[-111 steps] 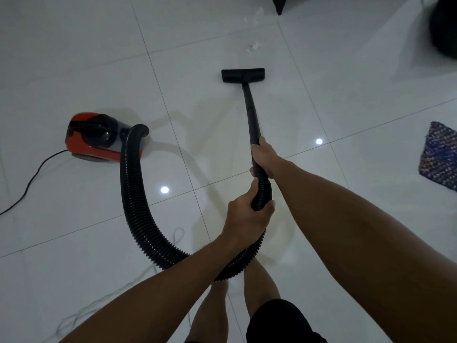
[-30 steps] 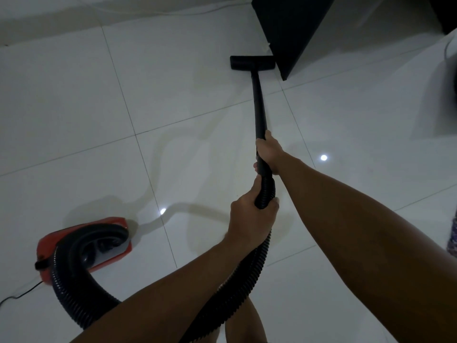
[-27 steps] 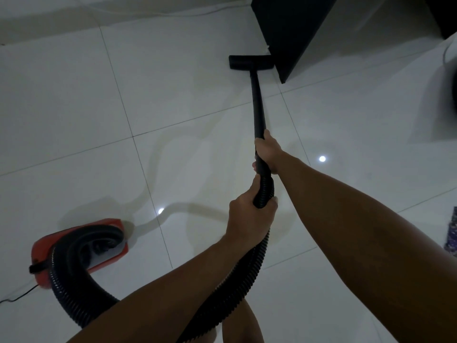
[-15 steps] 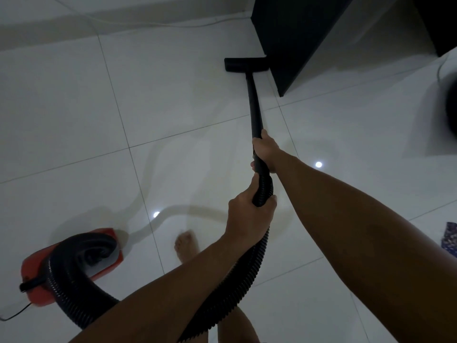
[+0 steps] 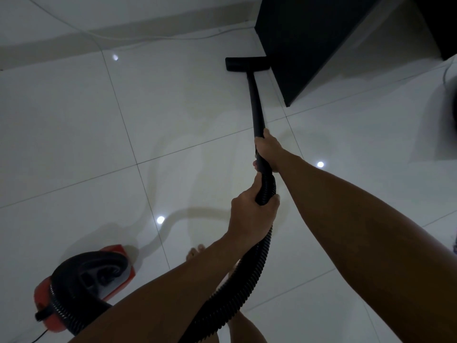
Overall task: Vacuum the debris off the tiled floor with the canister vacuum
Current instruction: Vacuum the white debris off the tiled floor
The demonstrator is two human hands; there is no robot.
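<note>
The black wand [image 5: 256, 105] runs up the middle of the head view to the flat floor head [image 5: 244, 63], which lies on the white tiled floor [image 5: 74, 125] against a black cabinet. My right hand [image 5: 268, 149] grips the wand's lower end. My left hand [image 5: 249, 214] grips the ribbed black hose [image 5: 247, 280] just below it. The hose loops down and left to the red canister vacuum [image 5: 116, 253] at the lower left. No debris shows on the tiles.
A black cabinet [image 5: 309, 40] stands at the top right, its corner beside the floor head. A thin white cable [image 5: 153, 39] runs along the wall base [image 5: 123, 28] at the top. My bare foot [image 5: 195, 252] stands near the canister. A dark round object [image 5: 453, 105] sits at the right edge.
Over the last second the floor head slid slightly left along the cabinet's side, the canister trailed closer behind, and my foot stepped forward. Earlier debris scraps near the head are gone from view.
</note>
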